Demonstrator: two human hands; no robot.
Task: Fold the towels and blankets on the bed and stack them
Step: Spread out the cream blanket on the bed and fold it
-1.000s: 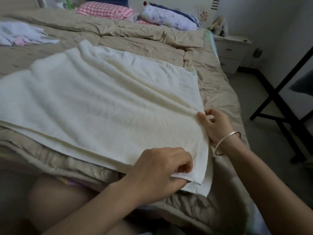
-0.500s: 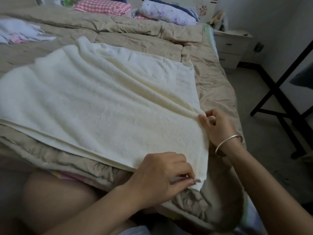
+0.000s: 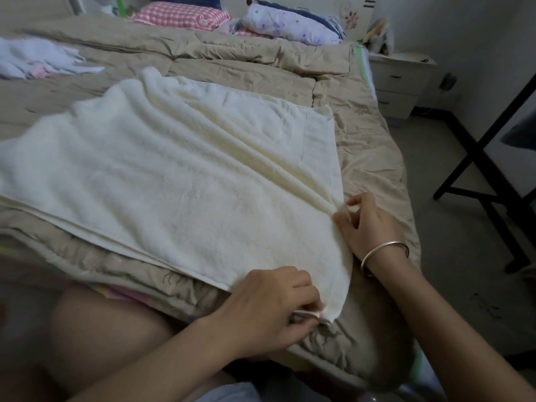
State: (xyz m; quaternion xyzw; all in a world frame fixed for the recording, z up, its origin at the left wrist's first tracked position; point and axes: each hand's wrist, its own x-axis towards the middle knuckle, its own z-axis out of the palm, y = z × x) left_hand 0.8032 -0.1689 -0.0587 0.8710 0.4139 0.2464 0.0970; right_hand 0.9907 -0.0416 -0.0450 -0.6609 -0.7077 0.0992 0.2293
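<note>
A large cream towel (image 3: 179, 181) lies spread in two layers across the beige quilt (image 3: 261, 74) of the bed. My left hand (image 3: 272, 306) pinches the towel's near right corner at the bed's front edge. My right hand (image 3: 365, 224), with a silver bangle on the wrist, pinches the towel's right edge a little farther up, where the cloth gathers into creases. A small heap of white and pink cloths (image 3: 37, 60) sits at the far left of the bed.
A pink checked pillow (image 3: 182, 20) and a white dotted pillow (image 3: 287, 24) lie at the head of the bed. A white nightstand (image 3: 400, 85) stands to the right. A black frame (image 3: 487, 158) stands on the floor at right. My knee (image 3: 95, 329) is below the bed edge.
My left hand has pulled the near corner slightly down and right, from a looser grasp to a tight pinch. The right hand stays on the right edge. The towel lies a little flatter.
</note>
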